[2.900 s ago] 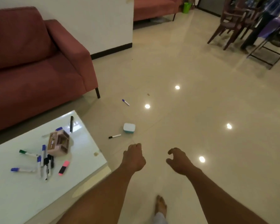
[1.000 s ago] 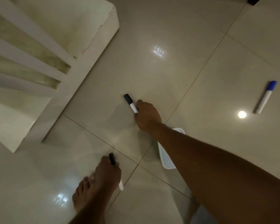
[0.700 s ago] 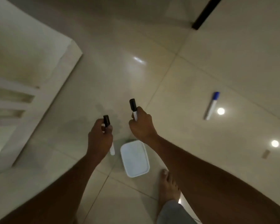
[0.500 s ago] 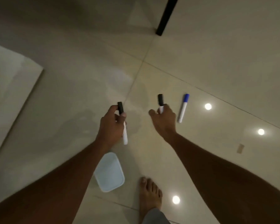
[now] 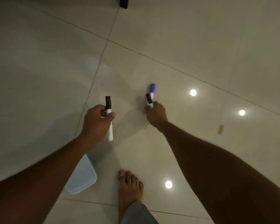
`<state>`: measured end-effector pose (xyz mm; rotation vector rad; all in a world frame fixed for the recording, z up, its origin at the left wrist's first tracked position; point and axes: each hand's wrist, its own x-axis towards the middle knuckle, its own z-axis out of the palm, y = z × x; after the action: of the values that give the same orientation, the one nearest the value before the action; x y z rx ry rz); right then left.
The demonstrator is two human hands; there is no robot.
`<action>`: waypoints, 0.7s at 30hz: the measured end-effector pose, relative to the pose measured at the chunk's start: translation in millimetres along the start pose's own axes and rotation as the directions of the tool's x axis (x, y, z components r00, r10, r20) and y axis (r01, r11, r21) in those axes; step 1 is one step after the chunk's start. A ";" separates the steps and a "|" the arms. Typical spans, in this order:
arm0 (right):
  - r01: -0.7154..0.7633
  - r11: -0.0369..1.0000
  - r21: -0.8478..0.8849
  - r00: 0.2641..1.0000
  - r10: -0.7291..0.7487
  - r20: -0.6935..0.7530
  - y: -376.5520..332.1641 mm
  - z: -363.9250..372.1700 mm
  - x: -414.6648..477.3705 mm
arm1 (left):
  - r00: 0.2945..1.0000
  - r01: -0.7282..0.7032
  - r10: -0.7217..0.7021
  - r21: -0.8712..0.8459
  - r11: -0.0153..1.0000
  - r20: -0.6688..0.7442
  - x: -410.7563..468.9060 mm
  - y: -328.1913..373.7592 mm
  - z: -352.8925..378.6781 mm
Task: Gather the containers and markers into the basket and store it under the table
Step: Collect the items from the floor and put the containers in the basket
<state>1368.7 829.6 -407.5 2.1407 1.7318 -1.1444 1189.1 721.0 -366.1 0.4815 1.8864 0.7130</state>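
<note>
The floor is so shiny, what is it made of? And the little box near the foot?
The floor looks like glazed, polished tile: thin grout lines cross it and round lights mirror in it. The box seems to be plastic, going by its pale, cloudy lid and teal rim, though I cannot be sure.

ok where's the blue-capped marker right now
Head view, right of centre: the blue-capped marker is at the fingertips of the right hand, its cap poking out just beyond the black-capped marker that hand holds.

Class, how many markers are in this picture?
3. One black-capped marker in the left hand, a second black-capped marker in the right hand, a blue-capped marker just beyond that hand. Arms may hide more.
</note>
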 end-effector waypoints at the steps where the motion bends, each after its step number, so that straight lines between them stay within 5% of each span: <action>1: 0.033 0.998 0.044 0.999 -0.035 0.034 -4.2 1.7 -16.1 | 1.000 0.022 -0.022 -0.020 1.000 0.007 -7.3 0.2 -3.5; 5: 0.010 0.920 0.392 0.971 -0.102 0.216 -44.6 -1.2 -98.8 | 0.995 0.095 -0.091 -0.094 0.991 0.044 -42.0 23.1 -34.9; 9: -0.012 0.835 0.550 0.895 -0.237 0.378 -113.1 -11.9 -177.5 | 0.998 0.062 -0.058 -0.217 0.974 0.026 -77.6 58.7 -96.4; 15: 0.172 0.804 0.569 0.819 -0.438 0.371 -253.3 -34.0 -283.9 | 0.987 -0.136 0.099 -0.331 0.934 -0.125 -155.9 113.1 -243.0; 21: 0.384 0.719 0.579 0.640 -0.659 0.395 -416.5 -23.8 -400.5 | 0.893 -0.346 0.197 -0.338 0.875 -0.404 -219.5 138.6 -423.1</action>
<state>994.2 667.4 2.2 1.1466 1.9534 -2.2677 891.5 579.4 5.2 0.3745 1.9472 1.4337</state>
